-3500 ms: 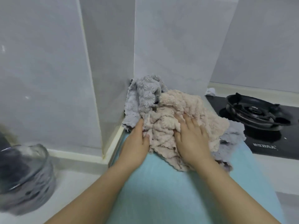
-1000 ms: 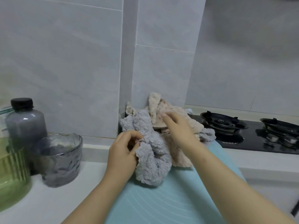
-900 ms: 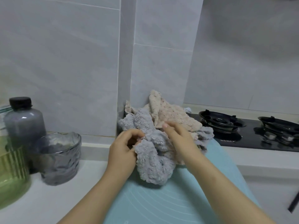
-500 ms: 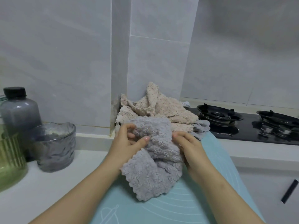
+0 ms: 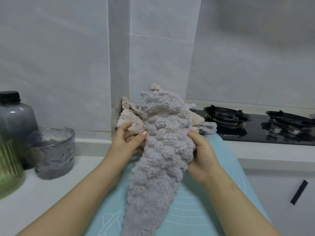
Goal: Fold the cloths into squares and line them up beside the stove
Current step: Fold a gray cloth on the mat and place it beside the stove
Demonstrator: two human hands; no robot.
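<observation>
Your left hand [image 5: 127, 142] pinches the left edge of the fluffy grey cloth [image 5: 162, 150], thumb on top. Your right hand [image 5: 201, 155] curls round its right edge. The cloth hangs crumpled between them, over the turquoise baking mat [image 5: 196, 218] on the tabletop. Just beyond your left hand, the beige cloth [image 5: 129, 118] is heaped in the tiled corner. Past your right hand sits the black gas stove [image 5: 255, 132]; its white lettering is too blurred to read.
</observation>
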